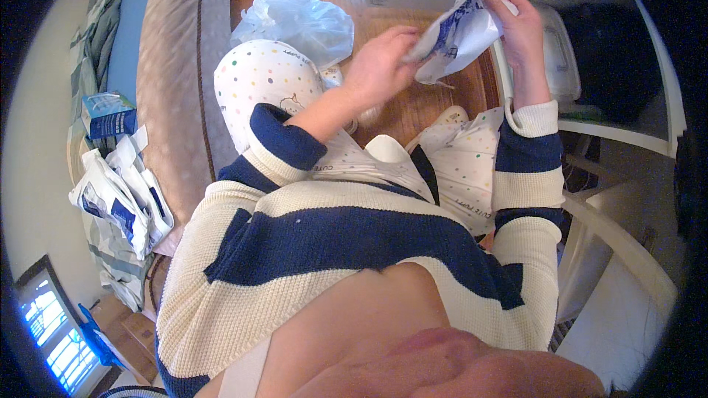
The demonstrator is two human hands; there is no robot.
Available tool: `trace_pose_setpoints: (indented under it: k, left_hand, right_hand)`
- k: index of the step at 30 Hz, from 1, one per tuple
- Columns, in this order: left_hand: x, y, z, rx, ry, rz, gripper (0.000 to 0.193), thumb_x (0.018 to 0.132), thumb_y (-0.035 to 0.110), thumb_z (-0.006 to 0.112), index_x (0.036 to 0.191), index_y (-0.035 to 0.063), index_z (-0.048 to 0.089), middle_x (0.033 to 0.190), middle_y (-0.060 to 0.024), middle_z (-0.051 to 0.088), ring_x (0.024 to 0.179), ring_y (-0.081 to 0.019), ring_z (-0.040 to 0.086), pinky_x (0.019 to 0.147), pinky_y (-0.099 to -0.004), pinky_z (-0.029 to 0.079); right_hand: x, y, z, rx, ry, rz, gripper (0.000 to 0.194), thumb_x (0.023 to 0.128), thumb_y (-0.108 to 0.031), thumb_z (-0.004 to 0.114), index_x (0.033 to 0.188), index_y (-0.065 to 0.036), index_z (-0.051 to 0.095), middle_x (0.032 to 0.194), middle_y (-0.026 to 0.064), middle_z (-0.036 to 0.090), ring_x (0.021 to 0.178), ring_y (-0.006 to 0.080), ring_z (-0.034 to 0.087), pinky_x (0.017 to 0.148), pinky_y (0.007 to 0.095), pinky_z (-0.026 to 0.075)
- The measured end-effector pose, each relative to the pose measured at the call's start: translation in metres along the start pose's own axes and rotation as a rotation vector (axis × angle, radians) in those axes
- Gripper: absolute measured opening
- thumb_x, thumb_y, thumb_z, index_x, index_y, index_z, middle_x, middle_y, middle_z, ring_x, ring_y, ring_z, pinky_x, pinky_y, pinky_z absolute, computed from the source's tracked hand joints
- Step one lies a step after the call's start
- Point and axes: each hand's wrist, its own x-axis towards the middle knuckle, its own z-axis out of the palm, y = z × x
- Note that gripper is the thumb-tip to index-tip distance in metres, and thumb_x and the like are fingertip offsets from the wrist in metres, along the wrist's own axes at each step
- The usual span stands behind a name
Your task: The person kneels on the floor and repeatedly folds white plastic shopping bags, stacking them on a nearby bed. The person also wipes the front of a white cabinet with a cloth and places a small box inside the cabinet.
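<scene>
A white plastic bag (456, 38) with dark blue print is stretched between my two hands, above the floor at the upper right. My left hand (384, 63) grips its lower left end, with the fingertips partly hidden behind it. My right hand (517, 16) pinches its upper right edge between thumb and fingers. Whether anything lies inside the bag cannot be told. A translucent bluish plastic bag (298, 27) stands on the floor beyond my knee, left of my left hand.
A bed with a fluffy beige cover (166, 77) runs along the left. On it lie a blue box (110, 116) and white printed packages (113, 199). A clear plastic container (561, 55) and a white-framed shelf or table edge (614, 138) are at the right. Wooden floor (387, 105) shows between my legs.
</scene>
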Motion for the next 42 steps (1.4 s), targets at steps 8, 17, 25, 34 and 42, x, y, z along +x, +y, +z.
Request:
trace_pose_setpoints:
  k: [8,17,25,34,42]
  left_hand:
    - [0.024,-0.033,-0.074,-0.53,0.37,-0.387,0.028,0.1,0.021,0.047,0.11,0.0005,0.064,0.097,-0.0061,0.07,0.082,-0.0139,0.064,0.076,-0.0282,0.05]
    - [0.018,-0.033,-0.132,-0.775,0.725,-0.547,0.028,0.093,0.029,0.056,0.094,0.0029,0.067,0.087,-0.0056,0.068,0.08,-0.0159,0.063,0.077,-0.0321,0.05]
    - [-0.117,-0.039,-0.353,-0.42,1.259,-0.22,0.039,0.091,0.029,0.06,0.123,0.0069,0.06,0.112,-0.0082,0.064,0.104,-0.0236,0.061,0.088,-0.036,0.05]
    - [-0.404,0.03,-0.493,1.339,0.997,-1.973,0.041,0.092,0.035,0.055,0.125,0.0123,0.061,0.124,-0.0046,0.062,0.113,-0.021,0.06,0.089,-0.0354,0.051]
    - [-0.466,-0.016,-0.447,1.38,-0.056,-2.163,0.035,0.088,0.033,0.061,0.116,0.0133,0.069,0.121,-0.0048,0.066,0.111,-0.0216,0.064,0.086,-0.0319,0.053]
  right_hand:
    - [0.0,-0.01,-0.016,-0.363,0.122,-0.261,0.044,0.078,-0.002,0.07,0.12,-0.002,0.059,0.109,0.0102,0.066,0.097,0.0164,0.063,0.084,0.0284,0.051]
    - [0.003,0.005,-0.02,-0.717,-0.19,-0.301,0.042,0.08,-0.008,0.067,0.122,-0.003,0.06,0.107,0.0094,0.067,0.097,0.0151,0.063,0.087,0.0296,0.049]
    - [0.03,0.04,-0.057,-0.595,-0.294,-0.092,0.027,0.092,-0.014,0.063,0.116,-0.003,0.061,0.099,0.0023,0.063,0.089,0.0111,0.058,0.08,0.0253,0.047]
    - [0.011,0.033,-0.034,-0.669,-0.613,0.05,0.023,0.091,-0.011,0.064,0.113,-0.002,0.062,0.099,0.0035,0.064,0.09,0.0127,0.058,0.084,0.0262,0.047]
    - [0.009,0.041,-0.038,-0.657,-0.621,0.059,0.024,0.09,-0.011,0.065,0.112,-0.001,0.062,0.095,0.004,0.065,0.086,0.0121,0.059,0.08,0.0254,0.048]
